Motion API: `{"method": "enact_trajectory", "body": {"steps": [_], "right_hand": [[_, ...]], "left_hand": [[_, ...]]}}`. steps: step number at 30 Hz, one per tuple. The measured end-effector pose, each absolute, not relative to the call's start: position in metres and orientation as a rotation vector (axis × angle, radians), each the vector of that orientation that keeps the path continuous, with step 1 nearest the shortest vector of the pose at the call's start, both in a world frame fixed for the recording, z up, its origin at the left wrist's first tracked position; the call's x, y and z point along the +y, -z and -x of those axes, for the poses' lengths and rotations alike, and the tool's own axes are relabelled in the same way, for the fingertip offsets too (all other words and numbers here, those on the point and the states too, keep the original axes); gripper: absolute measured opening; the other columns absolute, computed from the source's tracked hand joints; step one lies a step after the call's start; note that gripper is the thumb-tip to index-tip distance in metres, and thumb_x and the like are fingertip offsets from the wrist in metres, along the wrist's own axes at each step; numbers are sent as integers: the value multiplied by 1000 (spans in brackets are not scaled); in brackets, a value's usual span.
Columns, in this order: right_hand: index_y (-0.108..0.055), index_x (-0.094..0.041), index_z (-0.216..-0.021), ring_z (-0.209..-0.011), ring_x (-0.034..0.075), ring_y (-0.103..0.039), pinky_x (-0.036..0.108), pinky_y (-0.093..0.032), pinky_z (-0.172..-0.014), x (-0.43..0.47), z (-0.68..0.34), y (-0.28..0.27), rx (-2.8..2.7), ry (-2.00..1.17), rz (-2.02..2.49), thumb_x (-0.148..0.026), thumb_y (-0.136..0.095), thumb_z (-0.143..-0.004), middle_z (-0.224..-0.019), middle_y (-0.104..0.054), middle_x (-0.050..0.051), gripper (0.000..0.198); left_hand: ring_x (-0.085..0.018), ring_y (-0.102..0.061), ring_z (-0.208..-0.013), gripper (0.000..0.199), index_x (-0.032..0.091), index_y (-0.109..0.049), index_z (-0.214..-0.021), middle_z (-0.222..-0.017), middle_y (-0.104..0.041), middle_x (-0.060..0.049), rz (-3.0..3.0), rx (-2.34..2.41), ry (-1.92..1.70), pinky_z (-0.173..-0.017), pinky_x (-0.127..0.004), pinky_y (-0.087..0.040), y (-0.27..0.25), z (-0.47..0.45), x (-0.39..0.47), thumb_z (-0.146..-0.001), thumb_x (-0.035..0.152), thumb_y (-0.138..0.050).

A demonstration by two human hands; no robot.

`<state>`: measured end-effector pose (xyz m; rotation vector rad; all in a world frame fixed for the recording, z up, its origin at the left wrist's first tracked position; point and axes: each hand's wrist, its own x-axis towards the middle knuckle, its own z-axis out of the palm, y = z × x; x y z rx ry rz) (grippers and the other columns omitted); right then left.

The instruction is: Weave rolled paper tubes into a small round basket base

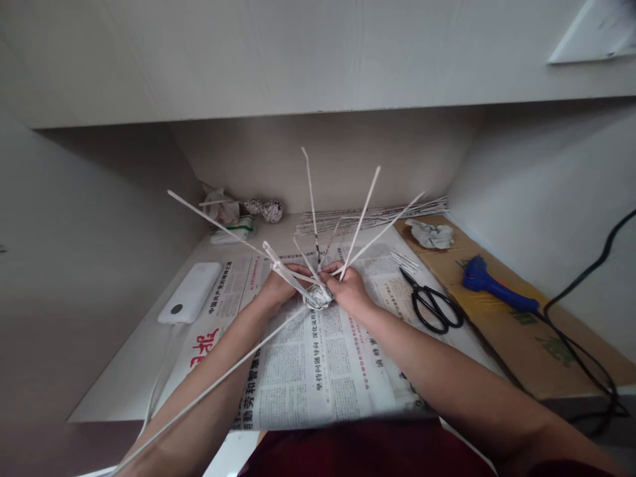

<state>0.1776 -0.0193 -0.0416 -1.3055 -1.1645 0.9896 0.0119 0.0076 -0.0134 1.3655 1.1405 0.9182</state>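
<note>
Between my two hands sits a small woven base of rolled-paper sticks [318, 297], with several long paper sticks fanning up and outward from it. My left hand [282, 283] is curled against its left side, its fingers partly hidden behind the sticks. On the right, my right hand [348, 285] pinches the weaving near the foot of the upright sticks, thumb and fingers together. One long paper strand [238, 363] trails from the base down across my left forearm.
Newspaper [298, 391] covers the table. Black-handled scissors [434, 308] and a blue glue gun [497, 286] on cardboard [527, 344] lie right, its black cord hanging near the edge. A white power bank [191, 291] lies left. Paper sticks [372, 215] lie behind, under a low overhang.
</note>
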Motion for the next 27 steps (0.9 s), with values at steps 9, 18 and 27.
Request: {"method": "enact_trajectory", "body": {"steps": [9,18,27], "right_hand": [[-66,-19,-76,-59,15,-60,25,-45,-57,-18,-178,36,-1149,-1009,1290,-37,-67,-70,-65,-67,0,19],[-65,-19,-75,-59,15,-59,25,-45,-57,-20,-177,36,-1200,-1023,1248,-33,-65,-72,-64,-66,0,14],[-66,-20,-78,-63,16,-62,26,-47,-62,-22,-174,32,-1211,-1018,1214,-35,-65,-76,-69,-69,1,16]], "left_hand": [[-19,-65,-63,22,15,-76,-75,-74,-75,-8,-1429,1136,-960,-61,-29,-51,29,-12,13,-62,33,-80],[-16,-60,-58,19,14,-76,-73,-69,-73,-6,-1434,1056,-911,-57,-27,-47,21,-17,9,-61,28,-79],[-12,-54,-51,25,13,-73,-68,-60,-67,-3,-1365,1142,-966,-51,-24,-42,20,-23,6,-56,32,-84]]}}
